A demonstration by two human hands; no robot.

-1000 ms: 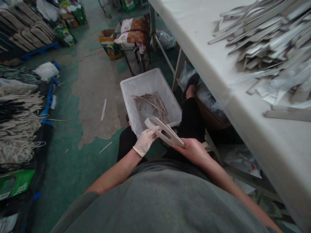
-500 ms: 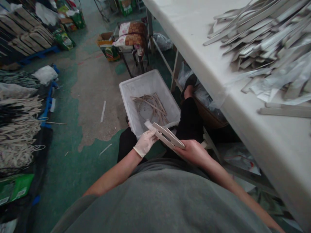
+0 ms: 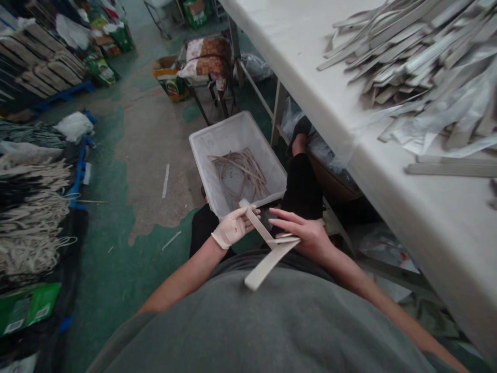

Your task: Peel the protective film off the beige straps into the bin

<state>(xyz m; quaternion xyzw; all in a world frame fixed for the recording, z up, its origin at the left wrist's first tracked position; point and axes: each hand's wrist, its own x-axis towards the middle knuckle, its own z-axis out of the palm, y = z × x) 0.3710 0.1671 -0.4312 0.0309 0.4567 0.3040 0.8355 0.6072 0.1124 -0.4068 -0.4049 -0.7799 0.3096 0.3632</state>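
Grey-beige flat strips (image 3: 267, 261) lie at my lap, one angled toward my left hand and another swung down toward my shirt. My left hand (image 3: 234, 227), in a pale glove, is palm up and touches the far end of one strip with its thumb; a small clear piece shows at that end. My bare right hand (image 3: 305, 233) has its fingers stretched apart, with the near ends of the strips resting against its palm and thumb. Beyond my hands, a white plastic bin (image 3: 198, 155) between my legs contains loose thin strips (image 3: 246, 168).
A white table (image 3: 310, 103) on the right bears a large heap of similar strips (image 3: 411, 57) and clear plastic. A stool with a patterned cushion (image 3: 207, 57) stands past the bin. Bundled cords (image 3: 34, 217) lie at the left.
The strips have spread apart, one swinging down toward my shirt. My right hand's fingers have opened from their grip, and my left hand has turned palm up with its fingers loosened.
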